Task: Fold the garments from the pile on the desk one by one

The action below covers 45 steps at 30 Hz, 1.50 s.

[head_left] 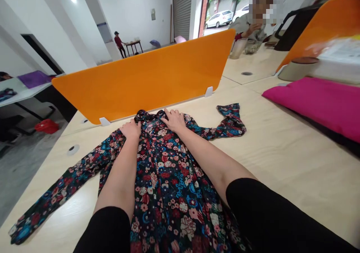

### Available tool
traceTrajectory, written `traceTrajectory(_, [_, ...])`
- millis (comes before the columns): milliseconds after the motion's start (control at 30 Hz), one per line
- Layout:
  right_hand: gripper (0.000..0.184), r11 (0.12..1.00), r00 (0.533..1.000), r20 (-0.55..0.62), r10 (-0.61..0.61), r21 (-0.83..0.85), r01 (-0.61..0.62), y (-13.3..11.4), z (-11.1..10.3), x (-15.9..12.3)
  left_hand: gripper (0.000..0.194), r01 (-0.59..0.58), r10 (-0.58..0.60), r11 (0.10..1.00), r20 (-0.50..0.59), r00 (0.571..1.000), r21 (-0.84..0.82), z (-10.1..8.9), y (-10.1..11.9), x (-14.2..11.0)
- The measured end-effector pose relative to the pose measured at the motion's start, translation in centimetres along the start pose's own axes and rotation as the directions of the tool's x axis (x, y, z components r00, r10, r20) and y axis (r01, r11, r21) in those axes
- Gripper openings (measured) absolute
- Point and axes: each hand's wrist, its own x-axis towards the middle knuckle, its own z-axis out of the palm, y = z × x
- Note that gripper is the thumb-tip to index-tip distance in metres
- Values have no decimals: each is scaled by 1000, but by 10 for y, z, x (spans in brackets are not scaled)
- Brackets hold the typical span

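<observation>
A dark long-sleeved floral shirt [168, 170] lies spread on the pale wooden table [281, 151], collar end towards the orange divider. Its lower end runs out of view at the bottom. My left hand [131, 128] rests flat on the shoulder left of the collar [144, 115]. On the other side of the collar, my right hand [174, 120] presses down with its fingers spread. The left sleeve [67, 179] stretches out towards the near left. The right sleeve [230, 123] is bent, its cuff folded back towards the divider.
An orange divider [146, 82] stands along the table's far edge. Folded magenta cloth [317, 104] lies at right, near a round container [299, 68]. Beyond the divider sits another person [253, 29] near cups and a black jug [295, 27]. A red bag [46, 126] is on the floor.
</observation>
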Motion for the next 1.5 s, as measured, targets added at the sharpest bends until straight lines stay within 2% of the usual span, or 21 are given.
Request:
traceTrajectory(67, [60,998,998,-22,64,23,-64,-1,0,2,51,30,-31,999,-77,997,-18,3,0,-2])
traceTrajectory(133, [56,989,990,-37,136,62,-133,2,0,3,49,38,-50,997,-204,978,-61,4,-2,-7])
traceTrajectory(200, [52,978,980,-73,183,117,-174,7,-2,4,49,-38,9,995,-300,954,-91,3,-5,-13])
traceTrajectory(233, [51,978,980,-103,169,142,-153,9,-3,4,49,-111,77,989,-309,948,-94,3,-6,-16])
traceTrajectory(300, [51,985,987,-154,48,172,-21,11,-5,1,51,-288,254,952,-259,932,-103,4,-8,-23])
traceTrajectory(367, [56,978,985,-128,-119,158,139,9,-7,-3,58,-404,386,907,-152,910,-116,8,-9,-29])
traceTrajectory(433, [59,968,976,-44,-213,129,217,5,-6,-8,67,-433,432,895,-38,901,-109,12,-8,-33])
traceTrajectory(500, [48,973,977,5,-213,96,211,0,-5,-11,71,-406,411,910,48,910,-86,14,-7,-34])
traceTrajectory(600, [29,982,989,-29,-148,116,150,-1,-1,-10,75,-358,364,931,102,926,-75,14,-4,-31])
traceTrajectory(700, [27,960,997,-68,31,281,-10,7,0,3,78,-312,322,946,118,940,-91,13,0,-27])
traceTrajectory(800, [25,865,965,-64,253,462,-196,13,-3,29,80,-305,316,946,104,943,-105,16,3,-23])
traceTrajectory(900, [25,781,936,-75,343,577,-240,2,-4,60,75,-302,311,948,82,947,-98,18,5,-20])
traceTrajectory(1000, [28,715,959,-88,269,686,-137,-22,0,80,66,-312,317,946,63,946,-84,17,6,-17])
traceTrajectory(1067, [35,687,986,-48,163,722,-78,-36,4,80,62,-314,320,946,70,945,-85,16,5,-15])
traceTrajectory(1100, [39,700,994,-14,106,711,-64,-39,5,75,60,-313,320,946,74,945,-88,15,5,-14])
traceTrajectory(1167, [44,781,1000,21,8,624,-20,-38,7,58,58,-311,318,945,72,945,-98,15,4,-13])
traceTrajectory(1233, [45,871,994,-11,-105,482,97,-29,6,33,57,-310,317,945,60,946,-108,17,3,-11])
traceTrajectory(1300, [49,914,971,-18,-238,333,231,-17,5,9,57,-305,312,945,47,949,-118,20,2,-8])
traceTrajectory(1367, [56,929,941,90,-326,217,301,-8,4,-8,56,-300,308,945,44,950,-128,22,2,-4])
traceTrajectory(1433, [63,943,919,225,-324,149,296,-4,6,-15,55,-294,310,939,67,948,-177,20,0,2])
traceTrajectory(1500, [65,956,914,281,-293,117,270,-5,9,-13,53,-291,320,925,89,943,-243,14,-6,7])
